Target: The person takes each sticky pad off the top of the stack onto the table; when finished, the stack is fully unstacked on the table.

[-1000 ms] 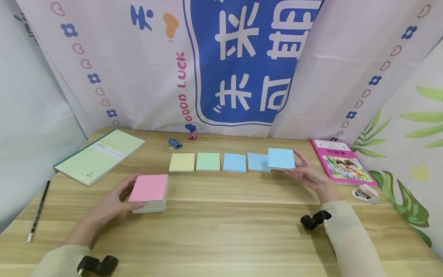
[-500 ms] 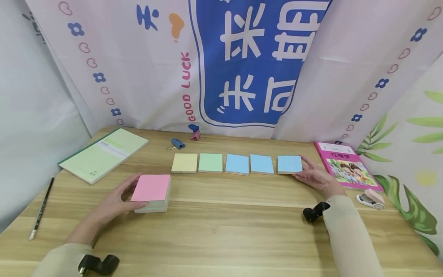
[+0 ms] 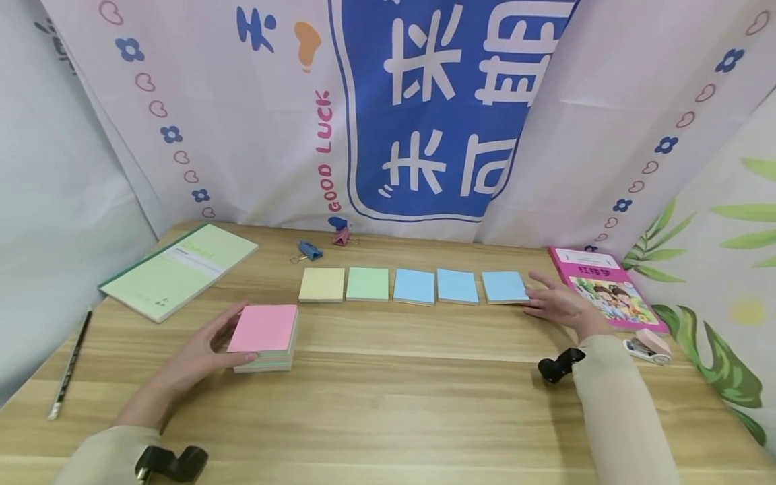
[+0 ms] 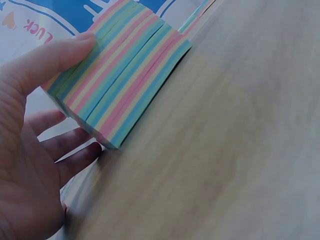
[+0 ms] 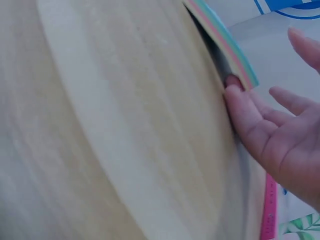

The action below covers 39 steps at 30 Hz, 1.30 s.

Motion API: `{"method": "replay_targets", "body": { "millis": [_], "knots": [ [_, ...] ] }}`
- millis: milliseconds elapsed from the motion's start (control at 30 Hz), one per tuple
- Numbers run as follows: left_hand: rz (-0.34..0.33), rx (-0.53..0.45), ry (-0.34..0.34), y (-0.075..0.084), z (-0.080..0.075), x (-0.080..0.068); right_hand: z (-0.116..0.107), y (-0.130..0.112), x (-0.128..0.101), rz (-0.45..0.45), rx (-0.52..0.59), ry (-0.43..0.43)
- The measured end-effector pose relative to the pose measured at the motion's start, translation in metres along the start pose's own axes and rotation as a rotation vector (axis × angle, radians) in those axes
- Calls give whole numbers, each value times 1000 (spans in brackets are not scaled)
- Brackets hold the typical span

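In the head view my left hand [image 3: 194, 357] grips a thick stack of sticky notes [image 3: 264, 329] with a pink top sheet, thumb on the near side and fingers at the far left. The left wrist view shows the striped edges of this stack [image 4: 117, 75] between thumb and fingers. My right hand [image 3: 564, 304] is at the right end of a row, its thumb at the corner of a blue sticky-note pad [image 3: 505, 287], the other fingers spread away. One corner of that pad [image 5: 225, 42] is tilted up over the thumb tip in the right wrist view.
Left of that pad lie two blue pads [image 3: 457, 287], a green pad [image 3: 367, 284] and a yellow pad [image 3: 322, 285]. Behind are blue [image 3: 310, 250] and pink binder clips [image 3: 341, 236]. A notebook [image 3: 182, 269], pencil [image 3: 71, 364], pink book [image 3: 606, 289] and stapler [image 3: 649, 346] lie at the sides.
My right hand has lowered the blue pad from above the neighbouring one to the row's right end, and its fingers have spread off it. The left hand keeps its grip on the stack.
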<state>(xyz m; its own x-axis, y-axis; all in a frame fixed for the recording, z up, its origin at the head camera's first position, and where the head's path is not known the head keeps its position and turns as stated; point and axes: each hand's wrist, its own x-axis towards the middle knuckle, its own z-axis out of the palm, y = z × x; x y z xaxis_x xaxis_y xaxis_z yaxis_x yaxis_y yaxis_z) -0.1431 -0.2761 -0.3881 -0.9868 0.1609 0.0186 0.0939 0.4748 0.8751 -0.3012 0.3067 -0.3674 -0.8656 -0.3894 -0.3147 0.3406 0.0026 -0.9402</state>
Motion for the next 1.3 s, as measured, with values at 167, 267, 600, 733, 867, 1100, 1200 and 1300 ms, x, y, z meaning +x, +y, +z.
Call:
{"method": "replay_targets", "body": {
  "millis": [167, 267, 600, 733, 867, 1100, 1200, 1300],
  "knots": [
    [-8, 13, -5, -2, 0, 1, 3, -7, -6, -7, -144, 42],
    [-13, 13, -5, -2, 0, 1, 10, -14, -11, -37, -227, 68],
    [7, 22, -6, -1, -2, -1, 76, -22, 0, -226, -168, -135],
    [7, 24, -7, 0, -1, 0, 117, -16, 12, -288, -119, -263],
    [18, 17, -6, 1, -1, -1, 164, -9, 26, -300, -88, -364],
    [12, 20, -1, 2, -1, -3, 248, 3, 41, -243, -90, -515],
    [10, 36, 2, 2, -2, -3, 279, 9, 44, -224, -118, -548],
    [11, 42, 0, 1, -2, -2, 305, 16, 45, -214, -166, -536]
  ]
}}
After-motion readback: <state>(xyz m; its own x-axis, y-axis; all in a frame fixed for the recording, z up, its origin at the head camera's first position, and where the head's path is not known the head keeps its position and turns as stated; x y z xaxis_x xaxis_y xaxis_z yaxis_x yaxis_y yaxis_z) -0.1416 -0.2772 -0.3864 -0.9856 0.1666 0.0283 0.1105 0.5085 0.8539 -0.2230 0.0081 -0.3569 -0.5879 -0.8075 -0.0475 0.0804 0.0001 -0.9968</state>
